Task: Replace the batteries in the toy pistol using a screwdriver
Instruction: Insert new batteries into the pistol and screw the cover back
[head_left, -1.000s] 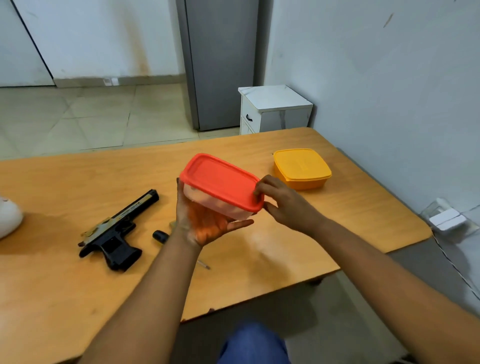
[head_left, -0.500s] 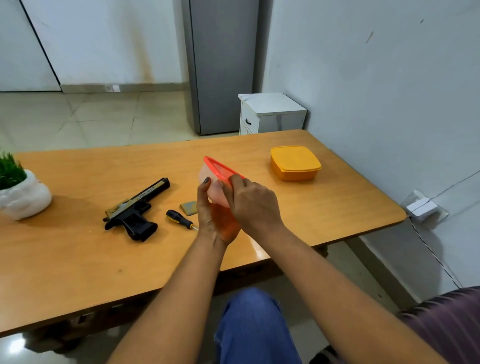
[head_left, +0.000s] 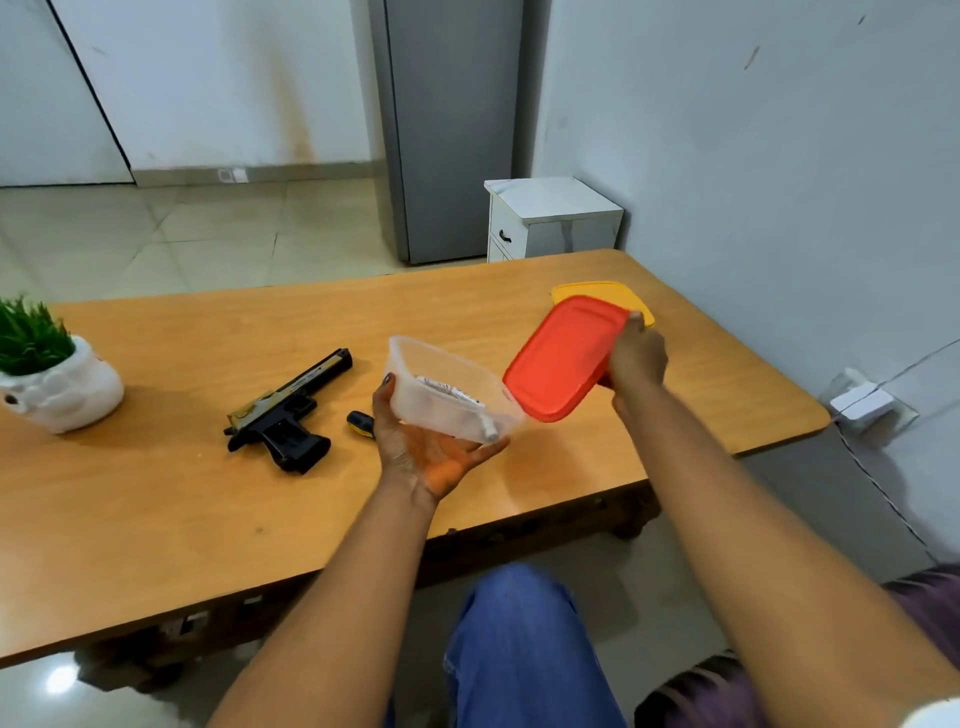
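Note:
My left hand (head_left: 431, 449) cradles a clear plastic box (head_left: 415, 379) from below, tilted over the table. Batteries (head_left: 457, 397) lie inside it. My right hand (head_left: 638, 358) grips the box's red lid (head_left: 563, 356), lifted off and held to the right, above the yellow box. The black and gold toy pistol (head_left: 288, 410) lies on the wooden table (head_left: 182, 499) to the left of my left hand. A screwdriver's black and yellow handle (head_left: 361, 423) shows beside my left wrist; its shaft is hidden.
A yellow lidded box (head_left: 636, 299) stands at the table's far right, partly behind the red lid. A white pot with a green plant (head_left: 57, 382) sits at the left. A white cabinet (head_left: 550, 218) and a grey fridge stand behind the table. A charger lies by the wall.
My right hand has pulled the red lid off the clear box and carried it to the right. The box now sits uncovered in my left hand.

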